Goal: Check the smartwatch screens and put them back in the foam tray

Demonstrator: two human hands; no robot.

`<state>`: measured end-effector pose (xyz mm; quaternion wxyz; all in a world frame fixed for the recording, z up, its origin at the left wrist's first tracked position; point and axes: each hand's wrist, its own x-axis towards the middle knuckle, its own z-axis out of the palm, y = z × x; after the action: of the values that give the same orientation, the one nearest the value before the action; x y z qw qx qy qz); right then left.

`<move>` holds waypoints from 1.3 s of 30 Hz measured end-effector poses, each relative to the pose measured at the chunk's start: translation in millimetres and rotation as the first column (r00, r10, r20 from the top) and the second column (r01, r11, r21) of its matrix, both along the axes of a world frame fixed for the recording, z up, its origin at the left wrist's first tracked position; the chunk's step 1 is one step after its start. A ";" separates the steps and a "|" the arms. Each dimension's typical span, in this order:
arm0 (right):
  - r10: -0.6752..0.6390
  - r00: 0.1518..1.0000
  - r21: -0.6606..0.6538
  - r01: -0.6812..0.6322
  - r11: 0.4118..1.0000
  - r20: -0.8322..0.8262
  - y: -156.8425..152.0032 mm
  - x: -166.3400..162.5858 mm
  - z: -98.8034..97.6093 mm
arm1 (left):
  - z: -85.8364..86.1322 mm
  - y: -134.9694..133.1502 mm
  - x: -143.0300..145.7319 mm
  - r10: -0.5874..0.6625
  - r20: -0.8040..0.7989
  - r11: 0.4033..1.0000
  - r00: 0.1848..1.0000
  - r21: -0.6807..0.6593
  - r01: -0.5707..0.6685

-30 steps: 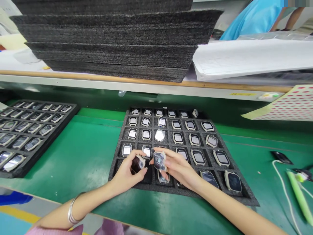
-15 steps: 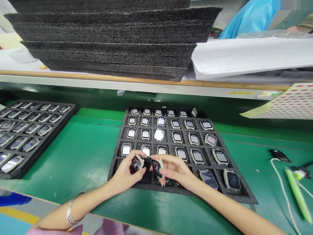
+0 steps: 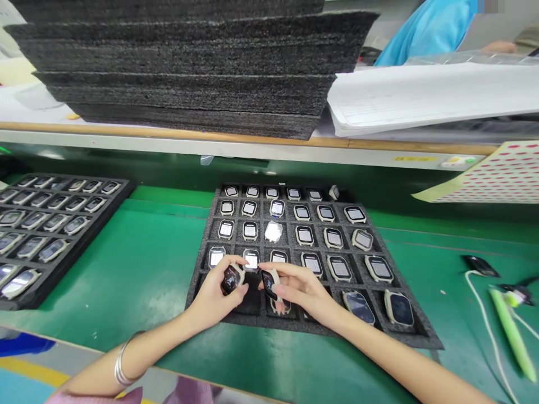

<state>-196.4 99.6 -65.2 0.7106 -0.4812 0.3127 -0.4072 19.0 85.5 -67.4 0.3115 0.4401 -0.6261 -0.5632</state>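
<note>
My left hand [image 3: 219, 292] grips a smartwatch case [image 3: 232, 278] with a dark, lit screen, thumb and fingers around its edges. A second smartwatch case [image 3: 268, 282], pale-framed and tilted on edge, is pinched in my right hand [image 3: 303, 292]. Both are held side by side, a small gap apart, over the front row of a black foam tray [image 3: 197, 247]. Most of the tray's compartments carry watch cases without straps, many with white lit screens, such as one watch [image 3: 311, 264]. Two at the front right, including this watch [image 3: 400, 308], have dark screens. My hands hide part of the front row.
Another foam tray of watches [image 3: 122, 196] lies at the left. A tall stack of black foam sheets [image 3: 189, 73] and white papers [image 3: 421, 95] sit on the shelf above. At right are a white cable [image 3: 484, 314] and a green tool [image 3: 511, 336]. Someone's blue sleeve [image 3: 425, 31] shows behind.
Both watches have turned slightly in my fingers, the right one showing more of its edge. Otherwise my hands stay nearly in place above the tray.
</note>
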 end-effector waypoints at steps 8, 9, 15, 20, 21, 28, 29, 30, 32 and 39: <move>-0.013 1.000 -0.012 0.013 1.000 0.019 -0.5 0.2 -2.0 | -1.8 1.4 0.8 -0.009 0.006 1.000 1.000 -0.019 0.009; -0.019 1.000 -0.010 0.020 1.000 0.023 -0.5 0.1 -2.2 | -2.0 1.3 1.0 -0.009 0.012 1.000 1.000 -0.026 0.009; -0.028 1.000 -0.015 0.028 1.000 -0.005 0.1 -0.8 -3.2 | -2.4 1.1 0.1 -0.002 0.000 1.000 1.000 -0.017 0.002; -0.028 1.000 0.008 0.028 1.000 0.012 1.5 -1.3 -6.5 | -5.2 4.3 -1.2 -0.018 0.044 0.997 0.999 -0.072 0.021; -0.030 0.999 0.016 0.030 0.999 0.015 2.0 -1.3 -7.8 | -6.1 5.1 -1.6 -0.004 0.048 0.997 0.999 -0.081 0.008; -0.058 0.997 0.063 0.055 0.996 0.047 5.5 -2.0 -15.1 | -10.7 9.5 -8.7 0.131 0.010 0.985 0.991 -0.110 -0.129; -0.061 0.997 0.062 0.057 0.996 0.052 5.8 -1.9 -15.5 | -12.0 9.9 -9.3 0.156 -0.006 0.983 0.988 -0.101 -0.156; -0.062 0.996 0.062 0.058 0.996 0.057 6.0 -1.9 -15.9 | -13.6 10.1 -9.5 0.173 -0.019 0.980 0.985 -0.092 -0.174; -0.055 0.996 0.069 0.050 0.996 0.064 6.1 -1.6 -16.7 | -17.1 9.6 -9.2 0.163 -0.023 0.984 0.986 -0.075 -0.164; -0.081 0.989 0.088 0.071 0.994 0.120 6.0 -3.4 -9.6 | -9.8 7.2 -17.0 0.118 -0.195 0.992 0.974 0.073 -0.106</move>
<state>-199.7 105.5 -74.9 0.7318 -0.4129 0.3032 -0.4496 2.0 92.7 -77.1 0.3897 0.4258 -0.5481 -0.6053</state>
